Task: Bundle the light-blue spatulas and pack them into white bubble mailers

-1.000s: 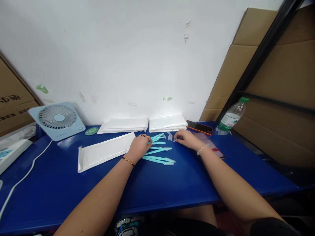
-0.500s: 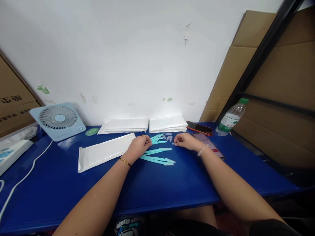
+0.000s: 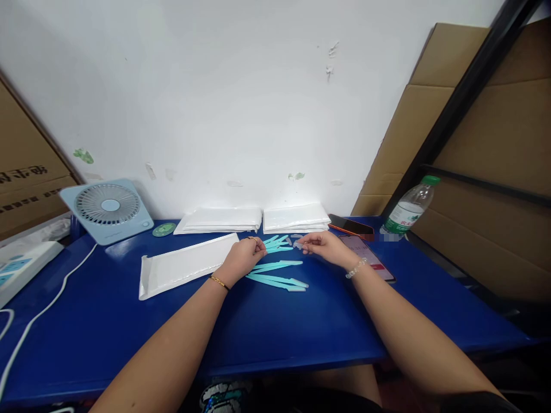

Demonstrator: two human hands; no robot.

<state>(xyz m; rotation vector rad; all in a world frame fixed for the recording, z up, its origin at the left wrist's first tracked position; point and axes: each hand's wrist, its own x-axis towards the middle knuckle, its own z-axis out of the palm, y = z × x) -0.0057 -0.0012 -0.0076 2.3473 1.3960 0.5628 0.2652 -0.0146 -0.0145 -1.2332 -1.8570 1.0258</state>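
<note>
My left hand (image 3: 245,256) is closed at the left ends of the upper turquoise sticks (image 3: 278,249), its fingertips pinched on one of them. Below it, more turquoise sticks with pale caps (image 3: 278,280) fan out to the right on the blue table. My right hand (image 3: 322,248) pinches a small translucent cap (image 3: 298,245) between thumb and fingers, just right of the upper sticks. Other small clear caps (image 3: 296,236) lie beside its fingertips, partly covered. A white padded envelope (image 3: 185,267) lies left of my left hand.
Two stacks of white envelopes (image 3: 218,219) (image 3: 296,218) rest against the wall. Right of my right hand are two phones (image 3: 371,258) (image 3: 350,224) and a bottle (image 3: 408,209). A blue fan (image 3: 109,209) and a white cable (image 3: 51,304) are at the left.
My right hand has moved slightly left and up, and a small clear cap now shows lifted in its fingertips. My left hand has hardly moved. The whole view has shifted a little.
</note>
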